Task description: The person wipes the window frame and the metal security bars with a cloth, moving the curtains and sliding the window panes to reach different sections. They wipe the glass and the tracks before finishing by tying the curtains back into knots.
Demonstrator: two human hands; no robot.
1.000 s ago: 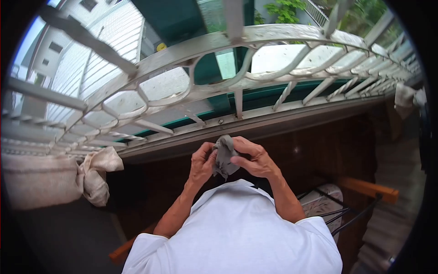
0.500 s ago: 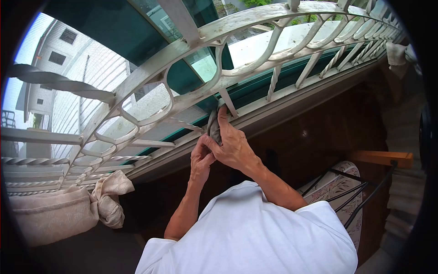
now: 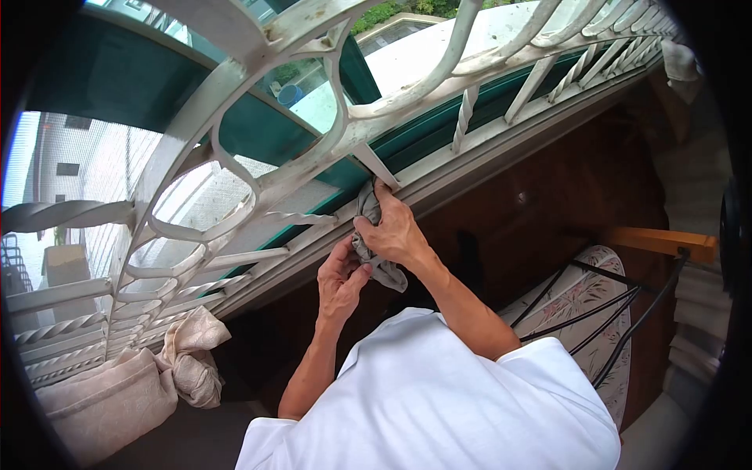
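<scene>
A crumpled grey cloth (image 3: 386,274) hangs between my two hands at the window sill (image 3: 439,182). My right hand (image 3: 394,229) grips its upper part, with the index finger pointing up beside the foot of a flat white bar (image 3: 376,163). Lower and to the left, my left hand (image 3: 341,280) pinches the cloth between thumb and fingers. The cloth's loose end droops below my right hand. Part of the cloth is hidden behind my right fingers.
A white metal window grille (image 3: 305,168) with twisted bars bulges outward ahead. Green-framed sliding glass (image 3: 258,129) stands behind it. A knotted beige curtain (image 3: 196,360) hangs at left. At right is a floral ironing board (image 3: 587,294) with black legs near a wooden bar (image 3: 666,241).
My hands have drawn slightly apart, and more of the cloth shows, its loose end now hanging below. The view has shifted closer to the grille.
</scene>
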